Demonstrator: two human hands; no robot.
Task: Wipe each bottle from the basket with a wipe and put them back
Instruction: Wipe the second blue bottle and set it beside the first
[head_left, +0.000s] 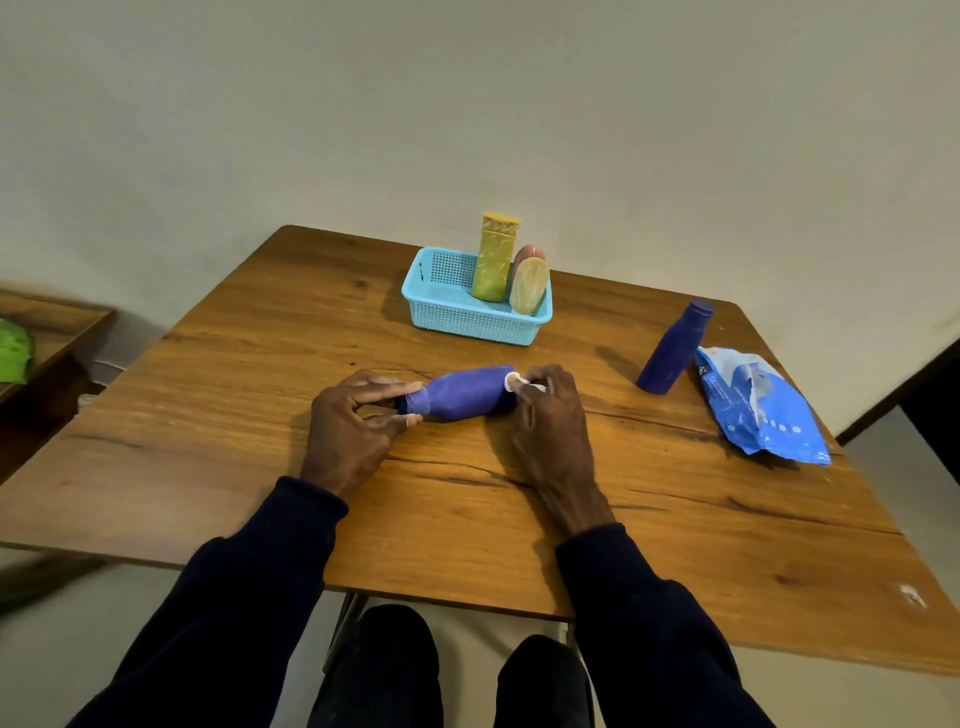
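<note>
1. To our right a wipe pack (758, 402) lies just beside an upright bottle (672, 348). Farther back, the basket (467, 319) holds a yellow bottle (493, 260) and a cream bottle (529, 287).
2. Our left hand (348, 421) pinches the cap end of the lying bottle (465, 397). Our right hand (550, 415) grips a wipe (514, 383) against its base.
3. Everything sits on a wooden table (467, 519), with a pale wall (467, 104) behind.

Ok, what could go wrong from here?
The lying purple bottle, pinched only at its cap by the left hand, might roll as the right hand rubs the white wipe on its base. The standing purple bottle sits beside the blue wipes pack; reaching there could topple it.
</note>
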